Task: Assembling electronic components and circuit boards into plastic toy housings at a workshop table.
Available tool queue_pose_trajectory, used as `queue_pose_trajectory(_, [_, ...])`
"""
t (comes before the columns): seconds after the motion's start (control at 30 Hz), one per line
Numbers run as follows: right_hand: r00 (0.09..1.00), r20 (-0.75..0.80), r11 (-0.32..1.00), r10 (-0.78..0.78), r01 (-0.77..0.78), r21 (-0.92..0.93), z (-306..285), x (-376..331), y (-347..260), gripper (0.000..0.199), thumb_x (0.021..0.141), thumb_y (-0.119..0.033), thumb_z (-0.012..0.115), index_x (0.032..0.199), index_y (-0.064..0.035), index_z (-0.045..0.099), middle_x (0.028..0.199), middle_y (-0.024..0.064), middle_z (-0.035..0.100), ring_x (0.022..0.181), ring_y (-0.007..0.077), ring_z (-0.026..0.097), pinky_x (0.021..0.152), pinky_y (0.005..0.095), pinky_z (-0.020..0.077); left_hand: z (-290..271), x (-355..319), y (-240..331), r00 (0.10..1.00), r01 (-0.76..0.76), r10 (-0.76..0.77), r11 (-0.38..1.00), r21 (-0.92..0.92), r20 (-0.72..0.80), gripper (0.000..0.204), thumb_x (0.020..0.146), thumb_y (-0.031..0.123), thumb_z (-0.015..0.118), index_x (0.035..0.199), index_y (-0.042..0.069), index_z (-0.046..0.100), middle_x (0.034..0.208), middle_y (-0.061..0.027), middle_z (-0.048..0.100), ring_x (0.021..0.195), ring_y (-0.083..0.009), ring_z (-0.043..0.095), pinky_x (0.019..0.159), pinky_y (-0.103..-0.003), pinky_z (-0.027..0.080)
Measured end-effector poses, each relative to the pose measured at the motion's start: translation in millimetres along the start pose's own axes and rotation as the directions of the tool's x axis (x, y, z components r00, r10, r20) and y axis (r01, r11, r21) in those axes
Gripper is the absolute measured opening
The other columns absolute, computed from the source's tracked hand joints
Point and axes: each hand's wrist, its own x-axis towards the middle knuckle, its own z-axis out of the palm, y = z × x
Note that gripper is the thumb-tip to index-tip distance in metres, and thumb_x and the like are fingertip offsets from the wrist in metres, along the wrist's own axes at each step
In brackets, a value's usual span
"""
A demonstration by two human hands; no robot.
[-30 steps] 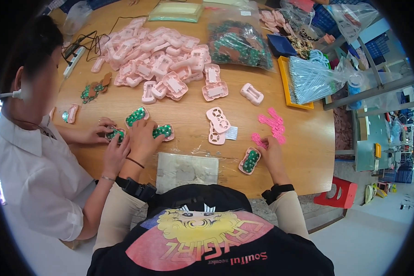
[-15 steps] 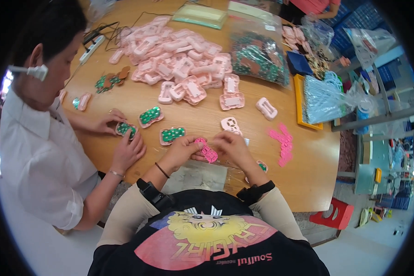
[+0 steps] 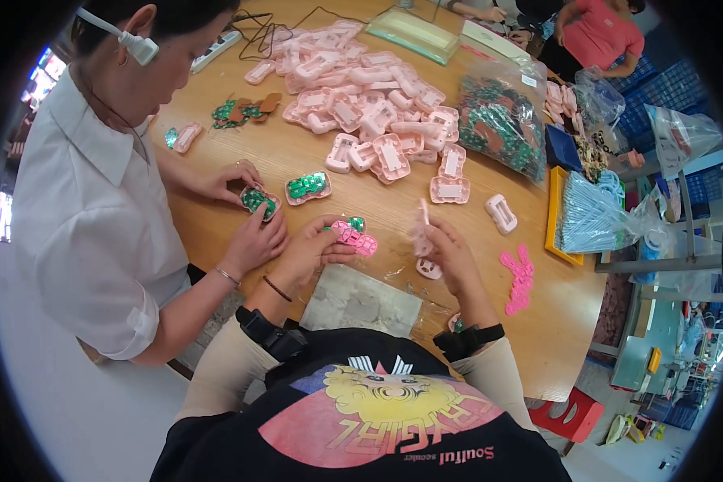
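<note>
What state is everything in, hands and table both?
Left hand: fingers closed on a pink pad
Right hand: fingers closed on a faceplate
Faceplate: held on edge
Other pads: lying clustered
Shells: heaped
Lone shell: lying apart
Shell near co-worker: open, green board inside
Board bag: filled, seal unclear
Tray: holding blue sticks

right hand [image 3: 451,253] has lifted a pale-pink plate [image 3: 421,227].

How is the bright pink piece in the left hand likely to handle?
The bright pink piece is probably light, since it looks thin. It seems unlikely to flop much: its free end juts from the left hand without obvious bending. Being flat, it probably won't roll.
</note>
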Motion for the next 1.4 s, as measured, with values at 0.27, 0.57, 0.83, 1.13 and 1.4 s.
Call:
queue_pose_trajectory(0.27, [0.862,0.459,0.676,0.217,-0.472,0.567,36,-3,2,0.047,0.096,-0.038,0.038,0.121,0.0009,0.044,0.108,0.0186,0.06,0.083,0.0292,0.066,0.058,0.0302,0.0561,0,-23,24,0.988,-0.119,0.136,0.974,0.193,-0.076,0.025,0.089,0.006,0.054,0.113,0.002,0.052,0.1,-0.0091,0.061,0.083,-0.0158,0.064,0.069,-0.023,0.053])
queue_pose_trajectory(0.57, [0.794,0.541,0.775,0.279,-0.518,0.361,52,-11,-18,0.049,0.096,-0.042,0.035,0.119,0.0004,0.045,0.101,0.0178,0.062,0.08,0.0282,0.066,0.057,0.0285,0.0554,18,-39,29,0.74,-0.659,0.555,0.483,0.576,0.38,0.018,0.073,-0.005,0.064,0.088,0.005,0.066,0.107,-0.0072,0.057,0.101,-0.0179,0.054,0.088,-0.029,0.044])
queue_pose_trajectory(0.83, [0.823,0.52,0.837,0.231,-0.44,0.325,56,-17,-28,0.049,0.096,-0.041,0.035,0.121,0.001,0.044,0.102,0.0177,0.062,0.079,0.0267,0.066,0.058,0.0276,0.0543,14,-42,31,0.697,-0.653,0.537,0.203,0.729,0.475,0.022,0.07,-0.001,0.066,0.09,0.008,0.068,0.102,-0.0072,0.057,0.098,-0.0233,0.053,0.084,-0.032,0.044])
queue_pose_trajectory(1.13, [0.839,0.487,0.845,0.24,-0.428,0.32,55,-16,-25,0.047,0.097,-0.039,0.035,0.119,0.0015,0.047,0.101,0.017,0.062,0.08,0.025,0.066,0.056,0.0265,0.0537,24,-49,38,0.726,-0.573,0.468,0.006,0.819,0.505,0.028,0.073,0.005,0.065,0.101,0.012,0.068,0.112,-0.0089,0.055,0.098,-0.0233,0.053,0.083,-0.032,0.043])
queue_pose_trajectory(1.4, [0.899,0.363,0.923,0.244,-0.33,0.198,69,-26,-32,0.036,0.094,-0.034,0.045,0.109,-0.0022,0.054,0.091,0.0095,0.063,0.07,0.0197,0.061,0.058,0.0291,0.0508,38,-10,7,0.996,-0.069,-0.006,0.523,0.849,0.085,0.03,0.088,0.027,0.056,0.105,0.002,0.059,0.094,-0.0111,0.064,0.085,-0.0171,0.06,0.079,-0.035,0.047])
